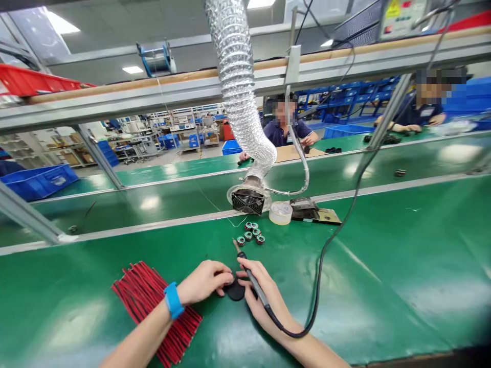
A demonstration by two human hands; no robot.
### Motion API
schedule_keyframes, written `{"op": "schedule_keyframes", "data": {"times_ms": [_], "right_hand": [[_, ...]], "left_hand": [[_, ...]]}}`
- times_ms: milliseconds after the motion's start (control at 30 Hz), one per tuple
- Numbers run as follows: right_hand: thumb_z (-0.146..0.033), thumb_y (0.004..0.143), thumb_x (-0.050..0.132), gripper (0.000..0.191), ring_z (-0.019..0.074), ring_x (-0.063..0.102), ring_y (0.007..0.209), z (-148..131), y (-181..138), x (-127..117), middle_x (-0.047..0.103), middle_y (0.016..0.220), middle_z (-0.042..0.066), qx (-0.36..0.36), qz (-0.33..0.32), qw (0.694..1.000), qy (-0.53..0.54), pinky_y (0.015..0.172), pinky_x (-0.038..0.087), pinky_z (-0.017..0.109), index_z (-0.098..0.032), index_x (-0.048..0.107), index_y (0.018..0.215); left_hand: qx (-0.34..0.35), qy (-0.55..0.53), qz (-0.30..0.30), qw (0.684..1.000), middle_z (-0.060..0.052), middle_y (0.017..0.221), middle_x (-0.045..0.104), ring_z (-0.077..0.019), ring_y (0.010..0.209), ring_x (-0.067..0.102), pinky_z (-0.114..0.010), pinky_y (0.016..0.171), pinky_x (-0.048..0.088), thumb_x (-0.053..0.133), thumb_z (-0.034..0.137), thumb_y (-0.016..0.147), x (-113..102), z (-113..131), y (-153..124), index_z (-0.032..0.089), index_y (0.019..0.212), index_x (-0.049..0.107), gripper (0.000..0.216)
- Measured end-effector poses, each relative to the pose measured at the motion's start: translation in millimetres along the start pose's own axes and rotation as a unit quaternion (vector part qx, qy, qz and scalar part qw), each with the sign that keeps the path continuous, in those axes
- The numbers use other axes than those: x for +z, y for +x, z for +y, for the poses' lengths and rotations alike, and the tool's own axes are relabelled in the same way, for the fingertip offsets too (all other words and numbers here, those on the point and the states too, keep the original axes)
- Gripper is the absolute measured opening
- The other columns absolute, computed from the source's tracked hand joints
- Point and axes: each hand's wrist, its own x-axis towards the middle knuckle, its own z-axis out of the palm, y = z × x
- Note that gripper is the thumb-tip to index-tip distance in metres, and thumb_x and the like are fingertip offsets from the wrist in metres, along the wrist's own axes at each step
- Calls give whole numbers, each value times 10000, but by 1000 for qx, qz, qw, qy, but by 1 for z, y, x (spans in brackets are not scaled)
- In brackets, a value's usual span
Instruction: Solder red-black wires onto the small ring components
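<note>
A soldering iron [258,287] with a grey grip and black cord rests in my right hand [268,299]. Its tip points up and away, toward a small cluster of round parts [253,233] with pale green tops. Between my hands, low over the green bench, is a black round part [235,291]. The closed fingers of my left hand [207,281] are on its left edge; fingertips of my right hand reach its other side. Under my left forearm, which wears a blue wristband [174,300], lies a bundle of red and black wires [153,301].
A fume extractor [247,201] on a silver duct hangs behind the round parts. Beside it are a tape roll [280,212] and a soldering stand [314,211]. The iron's cord [321,260] loops at right. Two people sit across the bench.
</note>
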Motion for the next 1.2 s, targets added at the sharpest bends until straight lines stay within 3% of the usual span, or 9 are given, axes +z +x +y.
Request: {"op": "schedule_keyframes", "data": {"times_ms": [67,133,233,333,467,800,933,1067,1200], "right_hand": [[-14,887,406,613,173,693,1053,-1,0,1,531,1254,71,-3,4,1000,-3,886,639,315,-325,515,1404],[-11,896,403,610,170,686,1047,-2,1,2,532,1235,71,-14,8,1000,-13,883,630,310,-322,500,1412],[-7,903,403,603,160,684,1012,-5,4,1,542,1202,67,-38,33,997,-54,892,602,306,-315,491,1413],[-20,915,415,564,148,691,937,-9,7,0,559,1155,63,-59,83,990,-98,868,588,291,-303,508,1394],[-43,944,416,501,140,704,844,-11,8,-2,586,1114,62,-84,127,980,-130,797,594,263,-293,542,1360],[-72,974,423,480,158,705,812,-6,7,-4,601,1099,72,-95,147,975,-140,778,610,283,-305,554,1373],[-69,978,435,472,155,697,821,-11,8,-5,587,1098,72,-98,158,973,-137,797,605,293,-300,541,1376],[-79,982,436,440,159,691,836,-15,10,-6,585,1094,73,-84,174,971,-140,799,603,298,-290,549,1351],[-102,987,439,391,165,684,840,-15,12,-8,586,1071,68,-66,183,970,-145,790,596,302,-275,561,1317]], "left_hand": [[-12,-100,-3,995,-72,857,700,-188,703,665,-298,698,536,615,513,891,-28,-8,8,121,941,727,411],[7,-105,71,992,-99,941,721,-197,762,666,-313,758,544,628,589,858,-68,-13,20,119,1002,735,503],[17,95,190,977,-105,928,739,-242,808,676,-343,774,552,540,643,858,-146,-15,47,130,1047,741,582],[9,293,302,907,-127,883,725,-331,942,649,-428,865,518,482,556,878,-218,-9,76,174,970,741,470],[38,377,363,851,-217,1136,663,-429,1260,470,-571,1065,351,460,374,898,-257,-9,106,147,1017,697,350],[34,368,315,874,-199,1169,640,-334,1076,607,-449,953,488,466,210,890,-177,-91,145,114,1149,648,330],[67,348,323,877,-231,1373,529,-365,1242,538,-485,1028,452,420,314,973,-140,-72,124,90,1278,590,415],[154,327,215,907,-63,1067,678,-205,931,647,-306,856,525,516,429,981,-69,-33,107,227,1125,690,303],[199,249,126,940,-48,1024,653,-168,813,621,-283,754,515,658,345,884,-17,-7,107,193,1173,687,328]]}}
